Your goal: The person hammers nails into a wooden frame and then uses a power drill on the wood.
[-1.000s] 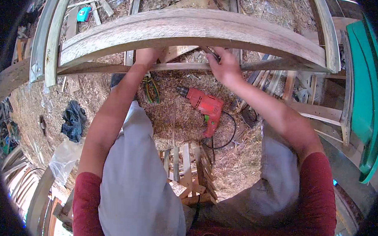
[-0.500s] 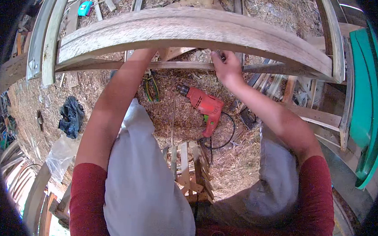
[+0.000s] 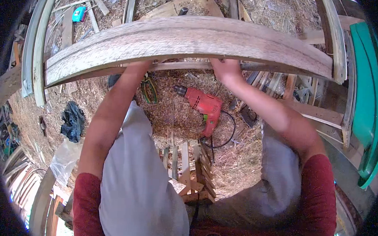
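Observation:
A curved wooden crosspiece (image 3: 192, 36) spans the frame in front of me between wooden side rails. Beneath its lower edge, my left hand (image 3: 140, 66) reaches in; its fingers are hidden behind the wood. My right hand (image 3: 226, 71) is under the same edge further right, bent at the knuckles and closed, its fingertips covered by the crosspiece; what it grips cannot be made out. A thin wooden slat (image 3: 180, 66) runs between the two hands. Above the crosspiece pokes a dark blunt end (image 3: 183, 11) of something whose rest is hidden.
On the shavings-covered ground lie a red power drill (image 3: 204, 105) with a black cord, pliers (image 3: 149, 90) and black plastic (image 3: 72, 121). A turquoise tape measure (image 3: 79, 14) lies beyond the crosspiece. Green plastic (image 3: 362, 96) stands at the right; slatted wood (image 3: 187, 164) is between my legs.
The crosspiece sits lower in view, especially at its left end, and covers more of both hands. A dark blunt end now shows above it.

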Demonstrator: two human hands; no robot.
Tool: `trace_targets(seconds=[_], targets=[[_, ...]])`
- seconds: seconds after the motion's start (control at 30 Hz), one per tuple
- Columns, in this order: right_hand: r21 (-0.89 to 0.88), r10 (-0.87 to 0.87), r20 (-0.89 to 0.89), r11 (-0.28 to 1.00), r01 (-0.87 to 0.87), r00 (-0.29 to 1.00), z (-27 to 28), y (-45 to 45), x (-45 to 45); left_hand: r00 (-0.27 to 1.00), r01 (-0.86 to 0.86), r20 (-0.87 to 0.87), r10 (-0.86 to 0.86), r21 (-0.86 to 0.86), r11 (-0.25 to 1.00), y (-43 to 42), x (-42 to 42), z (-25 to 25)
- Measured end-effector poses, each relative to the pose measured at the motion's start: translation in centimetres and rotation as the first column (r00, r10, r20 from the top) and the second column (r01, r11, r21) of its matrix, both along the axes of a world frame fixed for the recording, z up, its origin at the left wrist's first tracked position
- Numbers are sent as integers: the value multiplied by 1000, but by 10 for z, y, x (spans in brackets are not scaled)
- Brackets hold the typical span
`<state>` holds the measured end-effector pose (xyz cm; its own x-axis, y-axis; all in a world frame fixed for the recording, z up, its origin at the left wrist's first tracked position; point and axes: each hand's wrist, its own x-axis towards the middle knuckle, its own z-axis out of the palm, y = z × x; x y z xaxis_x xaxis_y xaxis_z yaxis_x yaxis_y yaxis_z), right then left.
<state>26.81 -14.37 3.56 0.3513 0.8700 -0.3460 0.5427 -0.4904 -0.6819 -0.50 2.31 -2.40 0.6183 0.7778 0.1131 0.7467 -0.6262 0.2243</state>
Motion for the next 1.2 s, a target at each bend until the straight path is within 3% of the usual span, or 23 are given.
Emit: trace_targets(seconds=[0.1, 0.17, 0.2, 0.27, 0.3, 0.33, 0.43, 0.63, 0.77, 0.97, 1.07, 1.2], targets=[[-74, -21, -57, 997, 16, 998, 23, 5, -6, 1000, -22, -11, 23, 67, 998, 0, 10, 6], [-157, -63, -98, 986, 47, 993, 30, 6, -12, 999, 16, 32, -32, 403, 915, 3, -33, -62], [-67, -40, -99, 997, 34, 994, 30, 4, -15, 997, 30, 44, -65, 557, 830, 4, -49, -82], [116, 0, -99, 993, 12, 995, 26, 0, -19, 999, -12, 47, -3, 309, 951, -12, -8, -15], [90, 0, -129, 996, 12, 992, 29, 1, -20, 996, -90, -19, 90, 37, 995, -13, -3, 7], [62, 0, -158, 998, 10, 987, 32, 2, -20, 981, -183, -106, 162, -232, 955, -13, -2, 13], [-56, -14, -192, 998, 3, 981, 38, 7, -20, 964, -239, 51, 262, -278, 931, -15, -2, 13], [-23, 18, -158, 1000, -21, 987, 37, 10, -20, 957, -246, 57, 285, -363, 899, -11, 5, 12], [53, 32, -192, 998, -23, 981, 33, 10, -19, 957, -280, 2, 290, -250, 927, -14, 11, -3], [19, 29, -150, 999, -26, 988, 20, 8, -15, 906, -377, 37, 421, -381, 844, -17, 14, 1], [-40, 10, -195, 999, -18, 981, 36, 12, -17, 868, -424, 89, 488, -375, 824, -7, 10, -38], [-93, 8, -214, 995, -28, 977, 45, 12, -19, 918, -383, -46, 394, -365, 848, -2, 9, -41]])
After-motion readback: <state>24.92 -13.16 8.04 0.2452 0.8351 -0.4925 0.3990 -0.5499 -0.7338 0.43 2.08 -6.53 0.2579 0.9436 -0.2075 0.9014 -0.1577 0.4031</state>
